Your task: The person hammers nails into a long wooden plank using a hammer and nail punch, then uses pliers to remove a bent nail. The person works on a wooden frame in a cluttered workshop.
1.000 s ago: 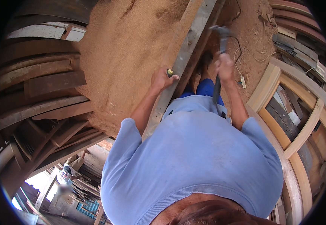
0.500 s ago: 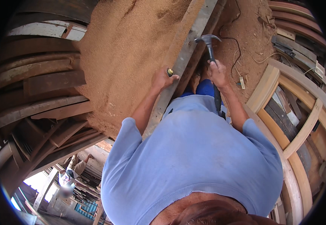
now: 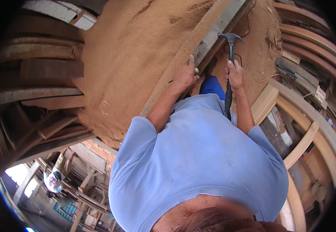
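My right hand [image 3: 236, 74] is wrapped round the handle of a claw hammer [image 3: 231, 49]. Its metal head points away from me and the dark grip runs back toward my shirt. My left hand [image 3: 184, 75] is over a long timber beam [image 3: 217, 31], index finger stretched forward. A small tool with a rounded yellowish end [image 3: 196, 71] sits in that hand; a thin dark bit pokes out on the hand's other side. My palm hides most of it, so its kind is unclear.
Sawdust [image 3: 129, 58] covers the ground left of the beam. Stacked planks [image 3: 52, 73] line the left side, with curved boards [image 3: 311, 48] at far right. A wooden frame [image 3: 303, 145] leans near my right arm. Another person [image 3: 54, 179] is at lower left. A cable [image 3: 249, 23] lies beyond the hammer.
My left hand has moved right and forward along the beam, its index finger now extended. The hammer in my right hand has shifted slightly right. The whole view has turned a little.
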`<state>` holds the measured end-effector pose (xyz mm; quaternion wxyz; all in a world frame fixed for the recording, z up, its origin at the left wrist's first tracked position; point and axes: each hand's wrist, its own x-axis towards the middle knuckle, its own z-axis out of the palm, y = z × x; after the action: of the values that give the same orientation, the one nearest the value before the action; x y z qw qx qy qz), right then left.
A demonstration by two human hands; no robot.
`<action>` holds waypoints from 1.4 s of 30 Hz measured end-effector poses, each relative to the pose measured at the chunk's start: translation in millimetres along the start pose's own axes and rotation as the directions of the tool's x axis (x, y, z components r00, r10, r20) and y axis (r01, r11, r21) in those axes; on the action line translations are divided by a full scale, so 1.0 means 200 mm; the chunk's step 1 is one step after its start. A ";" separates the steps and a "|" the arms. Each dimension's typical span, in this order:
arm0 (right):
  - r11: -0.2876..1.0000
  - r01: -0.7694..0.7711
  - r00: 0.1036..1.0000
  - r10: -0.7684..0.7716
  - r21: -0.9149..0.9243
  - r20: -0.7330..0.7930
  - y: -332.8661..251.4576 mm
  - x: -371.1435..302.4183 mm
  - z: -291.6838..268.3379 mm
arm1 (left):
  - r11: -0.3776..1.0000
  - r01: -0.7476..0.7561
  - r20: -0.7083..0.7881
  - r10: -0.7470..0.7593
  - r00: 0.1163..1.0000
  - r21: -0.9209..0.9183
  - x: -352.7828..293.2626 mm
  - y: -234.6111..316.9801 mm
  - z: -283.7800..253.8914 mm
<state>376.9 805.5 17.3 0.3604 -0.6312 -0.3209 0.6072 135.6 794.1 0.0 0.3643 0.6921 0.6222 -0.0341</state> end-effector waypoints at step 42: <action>0.199 0.608 0.780 -0.327 -0.768 0.533 -0.35 1.24 -0.04 | 0.671 0.646 -0.099 -0.718 0.689 -0.364 -0.13 0.07 0.07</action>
<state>401.8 1051.3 -56.5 0.0708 -0.5064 -0.8203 0.2562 148.2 765.8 9.0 0.3492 0.3420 0.8723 0.0080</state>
